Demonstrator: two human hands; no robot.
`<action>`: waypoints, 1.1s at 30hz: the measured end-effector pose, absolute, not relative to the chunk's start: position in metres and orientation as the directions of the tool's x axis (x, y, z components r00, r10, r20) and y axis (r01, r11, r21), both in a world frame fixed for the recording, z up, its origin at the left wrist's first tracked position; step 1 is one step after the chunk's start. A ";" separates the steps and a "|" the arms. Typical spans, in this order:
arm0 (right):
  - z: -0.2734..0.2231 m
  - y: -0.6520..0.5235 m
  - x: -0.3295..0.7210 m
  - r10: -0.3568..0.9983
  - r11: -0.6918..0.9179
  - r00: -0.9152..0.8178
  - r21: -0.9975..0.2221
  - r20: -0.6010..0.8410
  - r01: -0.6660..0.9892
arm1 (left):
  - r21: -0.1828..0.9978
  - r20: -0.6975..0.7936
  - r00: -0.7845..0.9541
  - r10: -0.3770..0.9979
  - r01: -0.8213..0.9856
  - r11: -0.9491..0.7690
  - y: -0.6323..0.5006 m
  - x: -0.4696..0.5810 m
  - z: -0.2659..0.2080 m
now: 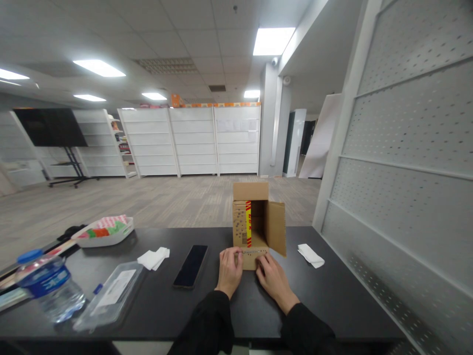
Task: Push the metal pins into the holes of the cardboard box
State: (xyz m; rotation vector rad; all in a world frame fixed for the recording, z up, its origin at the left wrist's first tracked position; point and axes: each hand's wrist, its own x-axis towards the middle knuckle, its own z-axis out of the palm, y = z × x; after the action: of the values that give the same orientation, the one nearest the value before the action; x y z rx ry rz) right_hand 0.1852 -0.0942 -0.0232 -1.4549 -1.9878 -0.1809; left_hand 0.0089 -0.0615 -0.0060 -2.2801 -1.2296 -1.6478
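A brown cardboard box (264, 217) stands on the black table with its opening towards me. Its top flap (250, 191) sticks up and its right flap (277, 227) swings outward. The left flap (239, 222), with a yellow and red tape strip (249, 224), covers part of the opening. Across the lower flap (250, 265) runs a thin, silvery, bead-like strand (253, 252), too small to name surely. My left hand (230, 270) pinches around its left end, fingers closed. My right hand (272, 277) has curled fingers at its right end, touching the flap.
A dark phone (190, 266) and white tissue (154, 258) lie left of the box. Further left are a clear plastic case (111, 296), a water bottle (51, 286) and a white basket (105, 239). Another folded tissue (311, 255) lies right, near a perforated panel (406, 148).
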 end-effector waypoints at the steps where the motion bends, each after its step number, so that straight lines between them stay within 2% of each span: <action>1: -0.023 -0.094 0.185 0.802 0.369 -0.163 -0.263 0.575 0.892 | 0.397 0.822 0.087 0.563 0.621 -0.676 -0.062 0.009 -0.006; 8: -0.022 -0.095 0.186 0.802 0.374 -0.168 -0.264 0.573 0.889 | 0.582 0.721 0.103 0.686 0.449 -0.678 -0.066 0.010 -0.009; 18: -0.023 -0.094 0.186 0.803 0.367 -0.157 -0.271 0.574 0.890 | 0.743 0.546 0.178 0.819 0.349 -0.571 -0.067 0.009 -0.012; 24: -0.025 -0.095 0.186 0.803 0.368 -0.154 -0.278 0.576 0.887 | 0.643 0.569 0.312 0.760 0.407 -0.649 -0.072 0.009 -0.005; 33: -0.027 -0.092 0.186 0.800 0.369 -0.153 -0.276 0.580 0.887 | 0.455 0.465 0.548 0.695 0.525 -0.719 -0.074 0.010 -0.009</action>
State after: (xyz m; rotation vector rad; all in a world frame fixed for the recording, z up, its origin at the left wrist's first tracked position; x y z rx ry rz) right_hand 0.1864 -0.0924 -0.0269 -1.4547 -1.9730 -0.1698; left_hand 0.0096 -0.0741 -0.0089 -2.9898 -1.2051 -1.1030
